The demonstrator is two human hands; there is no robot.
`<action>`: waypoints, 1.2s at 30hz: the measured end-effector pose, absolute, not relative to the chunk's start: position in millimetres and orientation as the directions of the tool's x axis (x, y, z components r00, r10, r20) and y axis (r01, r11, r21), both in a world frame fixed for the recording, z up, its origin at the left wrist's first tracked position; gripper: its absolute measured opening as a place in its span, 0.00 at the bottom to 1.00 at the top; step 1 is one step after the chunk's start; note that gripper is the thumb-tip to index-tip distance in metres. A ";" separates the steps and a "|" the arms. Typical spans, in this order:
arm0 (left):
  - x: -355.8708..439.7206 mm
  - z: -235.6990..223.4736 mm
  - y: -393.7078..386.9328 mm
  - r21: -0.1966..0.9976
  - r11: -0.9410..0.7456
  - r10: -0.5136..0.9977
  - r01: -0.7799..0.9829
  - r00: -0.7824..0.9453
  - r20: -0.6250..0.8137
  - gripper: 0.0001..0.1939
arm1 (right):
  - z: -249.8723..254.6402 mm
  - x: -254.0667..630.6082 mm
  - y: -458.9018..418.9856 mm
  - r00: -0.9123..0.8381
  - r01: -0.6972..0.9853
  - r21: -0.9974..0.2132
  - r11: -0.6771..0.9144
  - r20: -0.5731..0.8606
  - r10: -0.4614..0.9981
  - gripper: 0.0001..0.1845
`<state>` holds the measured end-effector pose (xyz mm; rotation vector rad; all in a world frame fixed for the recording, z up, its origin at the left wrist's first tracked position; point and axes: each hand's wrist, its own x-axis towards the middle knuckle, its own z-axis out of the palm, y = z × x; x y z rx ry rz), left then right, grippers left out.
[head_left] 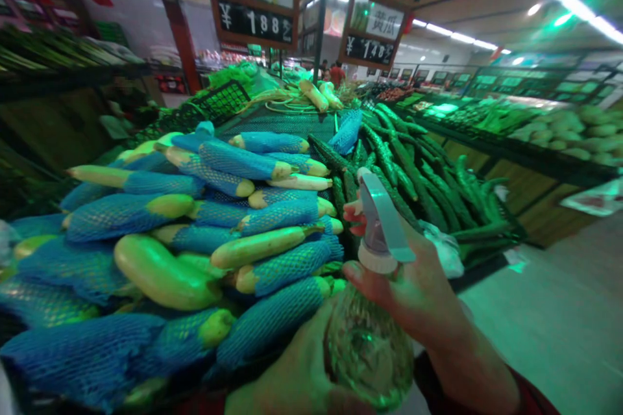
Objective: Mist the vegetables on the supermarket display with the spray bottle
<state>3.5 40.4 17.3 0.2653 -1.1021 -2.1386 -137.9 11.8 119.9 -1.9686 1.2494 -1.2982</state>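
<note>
- Here, a clear spray bottle sits low in the view, just in front of the produce display, nozzle turned toward the heaped vegetables, so any mist would land on them.
- Right hand clamped round the bottle's neck, fingertips over the trigger of the pale spray head; that grip keeps the trigger ready to squeeze.
- Left hand cupped against the bottle's round lower body, closed on it from beneath, seemingly to take the weight and steady the aim.
- Pale long radishes, many sleeved in blue foam netting, are stacked lengthwise in layers; the netting probably cushions them.
- Dark cucumbers piled just beside them on the right.
- Price boards hang above each pile.
</note>
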 end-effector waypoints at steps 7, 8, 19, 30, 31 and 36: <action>-31.3 29.5 35.8 0.777 -0.407 -0.629 0.481 -0.764 0.143 0.48 | 122.8 -174.0 18.5 0.060 -0.464 -0.740 -0.487 0.523 -0.850 0.34; -36.7 30.0 34.5 0.790 -0.388 -0.623 0.475 -0.767 0.155 0.48 | 123.6 -180.3 19.6 0.055 -0.462 -0.746 -0.480 0.516 -0.855 0.34; -99.9 19.3 28.4 0.844 -0.373 -0.576 0.385 -0.809 0.115 0.49 | 121.6 -251.5 26.4 -0.027 -0.538 -0.740 -0.404 0.494 -0.869 0.31; -164.7 23.4 20.7 0.918 -0.256 -0.555 0.302 -0.823 0.116 0.51 | 117.4 -321.2 28.1 -0.085 -0.547 -0.744 -0.383 0.504 -0.859 0.32; -170.9 23.4 20.2 0.927 -0.232 -0.550 0.294 -0.826 0.124 0.51 | 116.9 -327.6 28.0 -0.092 -0.541 -0.750 -0.381 0.503 -0.859 0.32; -202.0 27.2 19.3 0.893 -0.327 -0.497 0.309 -0.860 0.115 0.48 | 115.9 -358.2 31.9 -0.111 -0.517 -0.776 -0.361 0.479 -0.871 0.31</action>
